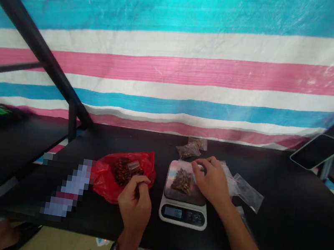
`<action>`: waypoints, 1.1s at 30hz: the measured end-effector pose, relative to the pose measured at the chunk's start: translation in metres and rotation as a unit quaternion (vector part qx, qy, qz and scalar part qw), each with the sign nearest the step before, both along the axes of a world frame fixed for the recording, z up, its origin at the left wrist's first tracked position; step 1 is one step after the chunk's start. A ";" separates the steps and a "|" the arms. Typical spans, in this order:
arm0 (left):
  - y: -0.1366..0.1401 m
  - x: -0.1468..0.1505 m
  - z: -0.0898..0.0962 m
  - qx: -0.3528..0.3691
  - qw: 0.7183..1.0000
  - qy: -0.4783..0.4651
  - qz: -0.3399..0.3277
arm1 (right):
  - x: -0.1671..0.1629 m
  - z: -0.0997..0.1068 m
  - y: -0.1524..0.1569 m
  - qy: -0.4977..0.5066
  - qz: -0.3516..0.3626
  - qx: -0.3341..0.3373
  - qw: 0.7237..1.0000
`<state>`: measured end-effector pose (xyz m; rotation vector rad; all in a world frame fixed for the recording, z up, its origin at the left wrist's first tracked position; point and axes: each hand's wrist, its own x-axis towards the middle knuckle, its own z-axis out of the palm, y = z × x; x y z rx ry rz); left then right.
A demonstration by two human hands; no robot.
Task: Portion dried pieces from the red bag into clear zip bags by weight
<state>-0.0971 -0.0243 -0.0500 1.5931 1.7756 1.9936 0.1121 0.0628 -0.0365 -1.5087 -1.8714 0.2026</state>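
Note:
A white kitchen scale (183, 218) stands on the black table, its display lit with what looks like 10.0. On its plate lies a small clear plastic bag (182, 181) of dry brown pieces. My right hand (213, 183) reaches over from the right, thumb and forefinger pinched at the bag's upper edge. Left of the scale, an opened red plastic bag (103, 186) holds more brown pieces (123, 171), with a little clear packet on top. My left hand (136, 200) is closed at the red bag's near right side; anything between its fingers is hidden.
Behind the scale lie two filled clear packets (188, 150). Flat transparent bags (248, 192) are right of my right hand. A phone (318, 152) leans at the back right. A blurred patch (71, 190) covers something at left. Striped sheeting hangs behind.

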 end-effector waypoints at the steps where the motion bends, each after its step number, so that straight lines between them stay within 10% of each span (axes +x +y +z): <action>1: 0.000 0.001 -0.001 0.003 1.000 0.002 -0.005 | -0.001 -0.002 0.000 0.003 -0.002 -0.005 1.000; 12: -0.004 0.024 0.008 -0.037 0.992 0.001 -0.123 | 0.004 0.029 -0.054 0.233 0.194 -0.041 0.952; 22: 0.002 0.044 0.008 -0.039 0.965 -0.164 -0.199 | -0.012 0.020 -0.067 0.296 0.167 -0.096 0.935; 33: 0.006 0.060 0.010 -0.055 0.931 -0.236 -0.273 | -0.008 0.018 -0.066 0.324 0.161 -0.001 0.932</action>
